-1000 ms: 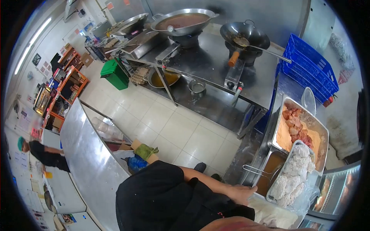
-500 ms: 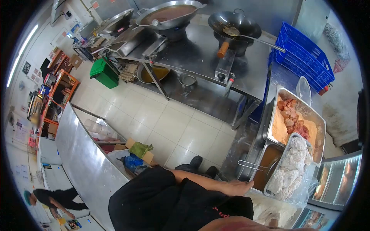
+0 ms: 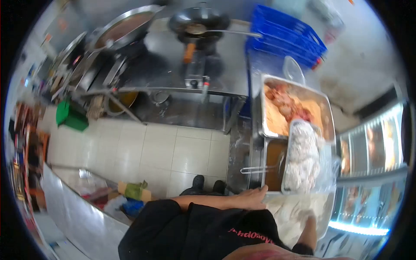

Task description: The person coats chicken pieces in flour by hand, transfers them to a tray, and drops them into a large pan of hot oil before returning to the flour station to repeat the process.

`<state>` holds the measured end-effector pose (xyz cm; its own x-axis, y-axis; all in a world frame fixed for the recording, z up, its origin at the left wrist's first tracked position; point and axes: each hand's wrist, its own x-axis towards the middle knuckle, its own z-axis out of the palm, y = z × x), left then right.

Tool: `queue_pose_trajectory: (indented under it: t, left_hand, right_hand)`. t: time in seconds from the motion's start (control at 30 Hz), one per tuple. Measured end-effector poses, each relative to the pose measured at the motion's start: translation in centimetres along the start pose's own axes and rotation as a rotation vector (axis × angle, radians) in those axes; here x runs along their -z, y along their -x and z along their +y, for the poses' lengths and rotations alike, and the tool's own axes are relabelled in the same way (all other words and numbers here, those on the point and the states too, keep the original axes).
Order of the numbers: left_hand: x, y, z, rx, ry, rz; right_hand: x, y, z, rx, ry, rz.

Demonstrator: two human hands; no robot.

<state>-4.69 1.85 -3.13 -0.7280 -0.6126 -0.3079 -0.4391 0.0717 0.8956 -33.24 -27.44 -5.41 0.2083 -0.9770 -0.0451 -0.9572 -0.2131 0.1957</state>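
Note:
My left hand (image 3: pixel 251 199) is at the near left corner of the flour tray (image 3: pixel 331 212), its fingers closed at the rim. My right hand (image 3: pixel 310 223) reaches down into the pale flour (image 3: pixel 286 212); its fingers are blurred and partly hidden. Just beyond stands a metal tray heaped with flour-coated pieces (image 3: pixel 302 158), with a clear plastic bag along its right side. To its left is a container of brown liquid (image 3: pixel 273 164), with a wire-handled strainer (image 3: pixel 260 170) lying across it. Farther back, a steel pan (image 3: pixel 327 102) holds orange powder and raw reddish meat (image 3: pixel 284 102).
A black wok (image 3: pixel 199 21) with a ladle and a large pan of reddish-brown liquid (image 3: pixel 125 30) stand on the steel counter (image 3: pixel 164 65). A blue crate (image 3: pixel 286 37) is behind the trays. Lit glass display cases (image 3: pixel 372 143) stand right; a green bin (image 3: pixel 71 115) stands left.
The view has swung right, so the counter and trays shift left and up. My right hand and more of the flour tray have come into view. My left hand stays at the rim.

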Motion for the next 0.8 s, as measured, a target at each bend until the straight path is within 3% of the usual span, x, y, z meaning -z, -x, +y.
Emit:
queue_pose_trajectory:
  t: [0.07,0.1,0.17,0.23,0.27,0.3,0.37,0.53,0.67,0.8]
  left_hand:
    - [1.5,0.5,1.6,0.094,0.003,-0.083]
    - [-0.7,-0.6,-0.9,0.017,-0.023,-0.005]
    - [0.7,-0.1,1.1,0.139,-0.063,-0.050]
    - [-0.7,-0.7,-0.6,0.044,-0.086,0.059]
    - [-0.9,-1.0,-1.3,0.012,-0.100,0.052]
    - [-0.7,-0.4,-0.4,0.008,-0.021,0.039]
    - [-0.1,-0.2,0.8,0.046,-0.017,0.006]
    - [0.0,0.0,1.1,0.006,0.006,0.019]
    - [0.2,-0.3,1.5,0.025,0.019,0.012]
    - [0.2,-0.1,1.4,0.057,0.035,-0.006]
  right_hand:
    - [0.0,4.6,1.7,-0.146,-0.068,0.018]
    - [-0.8,8.9,3.0,-0.257,-0.105,0.016]
    - [-3.7,20.3,5.2,-0.523,-0.171,-0.002]
    - [-6.6,33.4,5.2,-0.791,-0.211,-0.040]
    - [-14.4,41.2,7.8,-0.899,-0.216,-0.058]
    - [-11.4,41.2,6.1,-1.169,-0.211,-0.278]
    - [-4.2,40.0,3.1,-1.133,-0.177,-0.360]
    - [-4.0,40.2,5.4,-1.135,-0.152,-0.237]
    - [3.0,39.6,1.7,-1.114,-0.081,-0.340]
    - [0.6,42.9,0.4,-1.080,-0.047,-0.226]
